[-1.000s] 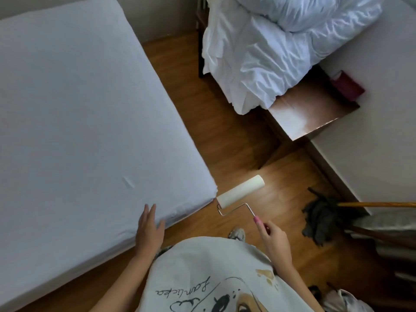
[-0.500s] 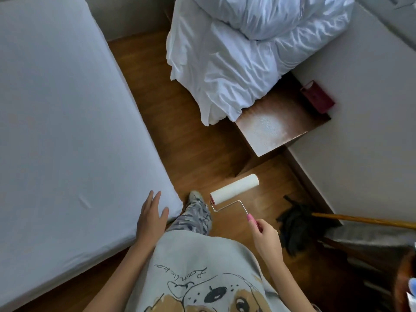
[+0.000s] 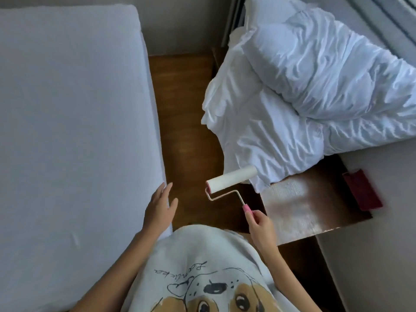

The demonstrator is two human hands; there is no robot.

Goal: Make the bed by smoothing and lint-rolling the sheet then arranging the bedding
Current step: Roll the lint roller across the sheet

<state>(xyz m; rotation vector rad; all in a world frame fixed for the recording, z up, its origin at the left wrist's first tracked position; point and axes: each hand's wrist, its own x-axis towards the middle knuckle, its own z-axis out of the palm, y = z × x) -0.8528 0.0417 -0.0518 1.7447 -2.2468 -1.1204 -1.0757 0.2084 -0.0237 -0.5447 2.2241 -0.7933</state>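
White and nearly flat, the fitted sheet (image 3: 74, 122) covers the mattress at the left, one small crease left near its near edge, and the left hand (image 3: 159, 209), fingers straight, now rests at the sheet's side edge rather than the foot corner. The right hand (image 3: 262, 224) grips the lint roller (image 3: 231, 180) by its pink handle, carried off the sheet over the wooden floor (image 3: 189, 122) toward the crumpled duvet (image 3: 304, 97) heaped on the bedside table (image 3: 301, 206). The person has walked up the aisle, so rolling looks finished and fetching the bedding is probably next.

The bed (image 3: 67, 109) runs off the left edge; the bedding (image 3: 304, 86) hides the table (image 3: 310, 210) top's far end.
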